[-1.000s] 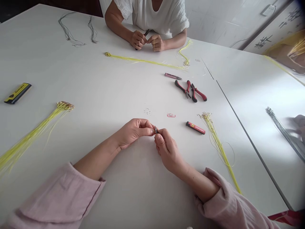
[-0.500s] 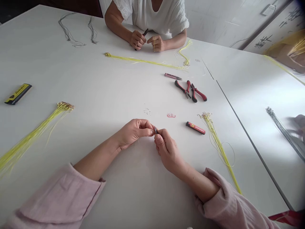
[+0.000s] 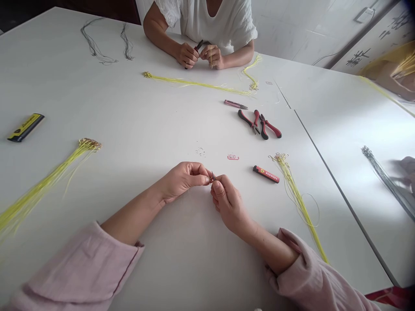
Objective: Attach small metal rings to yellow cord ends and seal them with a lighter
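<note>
Near the middle of the white table (image 3: 181,268), my left hand (image 3: 183,181) pinches a tiny gold-coloured piece between thumb and fingers. Close against it, my right hand (image 3: 230,201) is closed round a small tool with a thin, dark pointed tip (image 3: 213,175); the fingers hide the rest of it. A red lighter (image 3: 266,174) lies to the right, beside a bundle of yellow cords (image 3: 300,201) with gold hooks at its top. Another yellow cord bundle (image 3: 48,178) with gold hooks lies at the left. Small dark bits (image 3: 200,151) are scattered beyond my hands.
Two red-and-black pliers (image 3: 254,123) and pink snips (image 3: 235,104) lie beyond the right hand. A yellow-black lighter (image 3: 26,128) is far left. Across the table, a person in white (image 3: 217,26) holds a dark tool. A grey cord bundle (image 3: 385,177) lies right.
The tool tip in my right hand has turned slightly and looks thinner. Both hands stay almost in place. The person across has tilted their tool towards their other hand.
</note>
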`<state>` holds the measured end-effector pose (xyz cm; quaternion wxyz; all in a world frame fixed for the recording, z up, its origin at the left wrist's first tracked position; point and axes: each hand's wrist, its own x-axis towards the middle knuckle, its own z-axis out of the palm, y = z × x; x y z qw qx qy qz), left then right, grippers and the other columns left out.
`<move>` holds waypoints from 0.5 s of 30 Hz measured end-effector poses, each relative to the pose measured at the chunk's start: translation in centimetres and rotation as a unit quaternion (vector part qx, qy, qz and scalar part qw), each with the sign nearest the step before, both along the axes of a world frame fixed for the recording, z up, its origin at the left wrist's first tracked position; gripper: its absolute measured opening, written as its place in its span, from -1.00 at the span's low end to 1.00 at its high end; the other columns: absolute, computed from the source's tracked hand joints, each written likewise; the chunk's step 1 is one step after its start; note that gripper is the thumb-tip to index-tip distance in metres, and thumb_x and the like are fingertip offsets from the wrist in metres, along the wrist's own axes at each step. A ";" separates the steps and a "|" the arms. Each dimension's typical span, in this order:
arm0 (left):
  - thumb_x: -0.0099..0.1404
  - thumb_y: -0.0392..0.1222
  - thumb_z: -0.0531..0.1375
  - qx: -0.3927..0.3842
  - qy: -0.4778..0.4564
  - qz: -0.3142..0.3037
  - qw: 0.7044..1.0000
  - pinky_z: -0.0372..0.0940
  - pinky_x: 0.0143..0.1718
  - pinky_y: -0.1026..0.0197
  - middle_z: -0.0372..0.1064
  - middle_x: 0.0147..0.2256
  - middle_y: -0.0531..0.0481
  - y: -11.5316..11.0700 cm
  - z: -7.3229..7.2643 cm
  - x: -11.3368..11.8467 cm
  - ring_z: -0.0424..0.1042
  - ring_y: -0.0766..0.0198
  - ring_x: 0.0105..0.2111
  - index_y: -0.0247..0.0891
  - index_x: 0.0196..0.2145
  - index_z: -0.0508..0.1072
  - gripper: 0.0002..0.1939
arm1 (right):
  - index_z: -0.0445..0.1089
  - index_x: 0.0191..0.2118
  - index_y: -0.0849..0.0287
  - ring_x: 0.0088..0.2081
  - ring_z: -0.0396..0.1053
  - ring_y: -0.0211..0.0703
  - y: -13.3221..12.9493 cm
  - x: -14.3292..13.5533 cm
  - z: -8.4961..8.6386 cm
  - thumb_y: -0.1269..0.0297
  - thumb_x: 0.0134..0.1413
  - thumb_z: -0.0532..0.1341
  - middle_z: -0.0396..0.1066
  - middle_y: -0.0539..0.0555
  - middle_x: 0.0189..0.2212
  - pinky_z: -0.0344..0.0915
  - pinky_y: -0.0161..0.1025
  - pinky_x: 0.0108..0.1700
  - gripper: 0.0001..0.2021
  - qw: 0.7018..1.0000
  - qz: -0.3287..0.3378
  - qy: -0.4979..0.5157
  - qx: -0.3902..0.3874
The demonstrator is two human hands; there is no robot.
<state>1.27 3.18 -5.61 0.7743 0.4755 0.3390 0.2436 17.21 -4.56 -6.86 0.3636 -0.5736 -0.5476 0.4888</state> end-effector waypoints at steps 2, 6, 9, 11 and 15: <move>0.14 -0.28 0.23 0.001 -0.002 0.001 1.000 0.18 -0.10 0.16 0.40 -0.33 0.02 0.0 -0.1 0.0 0.34 0.27 -0.22 -0.28 -0.49 0.43 -0.93 | 0.10 -0.36 0.11 -0.55 -0.03 -0.34 0.0 0.0 -0.1 -0.03 0.29 -0.10 0.04 -0.09 -0.56 -0.02 -0.34 -0.52 -0.67 1.000 -0.002 0.015 -0.006; 0.16 -0.29 0.21 0.003 -0.005 -0.003 1.000 0.19 -0.10 0.17 0.39 -0.34 0.03 0.0 0.0 0.0 0.34 0.28 -0.23 -0.28 -0.50 0.43 -0.91 | 0.11 -0.33 0.10 -0.53 -0.01 -0.33 -0.1 0.1 0.0 -0.04 0.28 -0.10 0.06 -0.08 -0.52 0.00 -0.34 -0.51 -0.67 1.000 0.003 0.009 -0.008; 0.16 -0.28 0.22 -0.004 -0.001 -0.007 1.000 0.20 -0.10 0.14 0.41 -0.33 0.00 0.0 0.1 0.0 0.36 0.26 -0.23 -0.28 -0.46 0.44 -0.94 | 0.09 -0.34 0.10 -0.53 -0.01 -0.32 -0.2 0.1 0.1 -0.03 0.28 -0.09 0.07 -0.07 -0.52 -0.01 -0.34 -0.52 -0.68 1.000 0.009 -0.015 0.002; 0.15 -0.28 0.22 -0.009 0.000 -0.008 1.000 0.20 -0.09 0.12 0.41 -0.32 -0.01 0.0 0.1 -0.1 0.37 0.24 -0.23 -0.28 -0.46 0.43 -0.95 | 0.08 -0.34 0.10 -0.53 -0.01 -0.33 -0.2 0.1 0.1 -0.02 0.29 -0.10 0.08 -0.07 -0.53 -0.01 -0.34 -0.52 -0.68 1.000 0.014 -0.027 0.007; 0.15 -0.29 0.21 -0.004 0.000 -0.008 1.000 0.19 -0.08 0.11 0.40 -0.32 -0.01 0.0 0.0 -0.1 0.37 0.23 -0.22 -0.28 -0.48 0.43 -0.94 | 0.06 -0.35 0.10 -0.55 -0.01 -0.33 -0.1 0.1 0.1 -0.01 0.30 -0.11 0.08 -0.08 -0.54 -0.02 -0.34 -0.53 -0.68 0.999 0.016 -0.038 0.007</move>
